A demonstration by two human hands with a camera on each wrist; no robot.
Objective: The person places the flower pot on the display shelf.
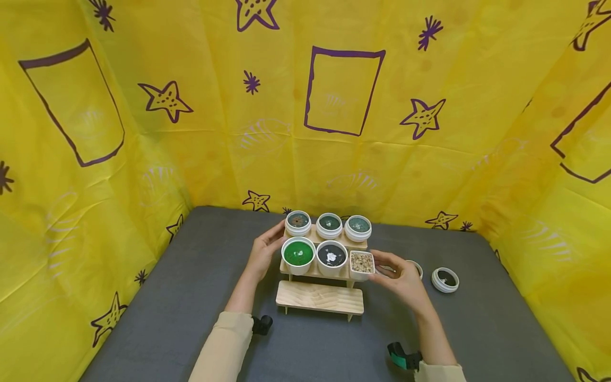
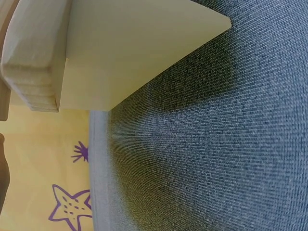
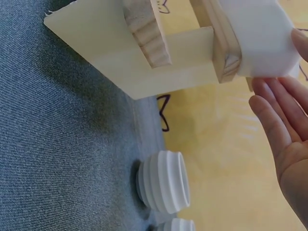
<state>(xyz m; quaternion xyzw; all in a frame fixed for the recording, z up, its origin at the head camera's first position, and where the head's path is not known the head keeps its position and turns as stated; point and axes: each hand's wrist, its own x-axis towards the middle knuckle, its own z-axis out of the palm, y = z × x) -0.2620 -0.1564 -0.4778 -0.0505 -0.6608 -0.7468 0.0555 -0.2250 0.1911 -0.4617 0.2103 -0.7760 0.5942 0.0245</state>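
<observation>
A pale wooden three-step stand point(image 1: 320, 297) sits on the grey cloth. My right hand point(image 1: 401, 276) pinches a small square white pot point(image 1: 361, 268) of mixed pebbles at the right end of the middle step. In the right wrist view, thumb and fingertips lie on the pot point(image 3: 264, 41). Beside it stand a round pot with dark contents point(image 1: 332, 257) and one with green contents point(image 1: 298, 254). Across the top step are three ribbed white pots point(image 1: 329, 225). My left hand point(image 1: 262, 252) is at the stand's left end, fingers extended beside the top-left pot point(image 1: 298, 223); its fingertips are partly hidden.
Right of the stand, a ribbed white pot with dark contents point(image 1: 445, 279) stands on the cloth. Another white pot point(image 1: 417, 269) is partly hidden behind my right hand. Yellow patterned fabric point(image 1: 296, 159) rises behind and at both sides.
</observation>
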